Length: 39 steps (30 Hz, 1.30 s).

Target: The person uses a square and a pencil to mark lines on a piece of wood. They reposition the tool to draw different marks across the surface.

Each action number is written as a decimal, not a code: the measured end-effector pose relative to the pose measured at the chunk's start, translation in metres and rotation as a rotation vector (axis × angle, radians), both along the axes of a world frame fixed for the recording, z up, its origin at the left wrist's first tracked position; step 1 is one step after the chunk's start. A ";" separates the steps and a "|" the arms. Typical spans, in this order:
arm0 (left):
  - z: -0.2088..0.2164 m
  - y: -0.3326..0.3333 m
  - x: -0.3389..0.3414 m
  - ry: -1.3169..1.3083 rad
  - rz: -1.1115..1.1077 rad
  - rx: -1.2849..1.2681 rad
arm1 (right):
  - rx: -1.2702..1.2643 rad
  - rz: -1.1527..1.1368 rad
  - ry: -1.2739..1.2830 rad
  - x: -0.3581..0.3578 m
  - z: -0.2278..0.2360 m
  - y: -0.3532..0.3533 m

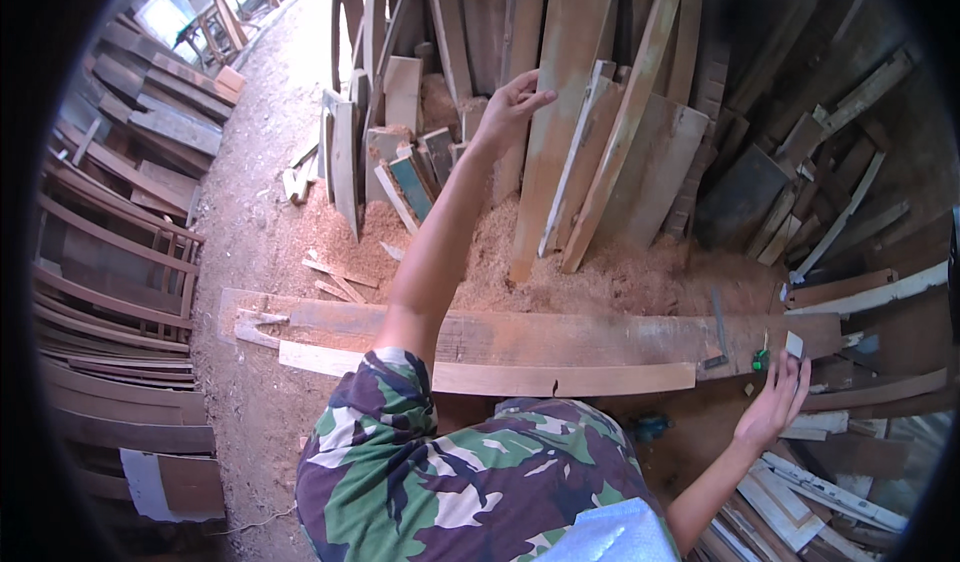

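My left arm stretches forward over the workbench, and its hand (513, 114) is in front of a tall leaning board (562, 92). Its fingers are loosely bent and apart from the thumb, with no object visible in them; contact with the board cannot be made out. Off to the right, my right hand (772, 404) has a small flat white piece (794, 344) at its fingertips. Closest to my body, a long pale wooden strip (570, 378) lies along the near edge of the low plank bench (600, 334).
A try square (717, 334) and a small green object (761, 359) rest at the bench's right end. Sawdust (500, 252) covers the ground beyond. Stacked boards (120, 272) line the left side, and timber offcuts (820, 487) crowd the right.
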<state>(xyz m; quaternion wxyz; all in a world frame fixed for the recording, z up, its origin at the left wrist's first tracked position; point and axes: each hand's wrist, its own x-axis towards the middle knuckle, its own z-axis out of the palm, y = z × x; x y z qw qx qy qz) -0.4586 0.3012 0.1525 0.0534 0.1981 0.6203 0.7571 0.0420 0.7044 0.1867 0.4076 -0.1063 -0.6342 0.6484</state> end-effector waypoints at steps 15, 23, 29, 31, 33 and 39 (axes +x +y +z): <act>-0.281 0.062 0.066 -0.109 -0.218 -0.835 | -0.034 -0.494 -0.450 0.124 -0.067 0.033; -0.283 0.061 0.355 0.176 -0.111 -1.105 | 0.025 -0.218 -0.616 0.062 -0.222 0.156; -0.242 0.093 0.473 0.342 -0.175 -1.376 | 0.009 -0.394 -1.113 0.062 -0.374 0.220; -0.239 0.103 0.485 0.367 -0.207 -1.434 | -0.047 -0.413 -1.245 0.054 -0.406 0.237; -0.239 0.085 0.505 0.352 -0.181 -1.517 | -0.123 -0.506 -1.295 0.010 -0.386 0.185; -0.216 0.129 0.519 0.371 -0.233 -1.513 | -0.160 -0.579 -1.247 0.007 -0.358 0.161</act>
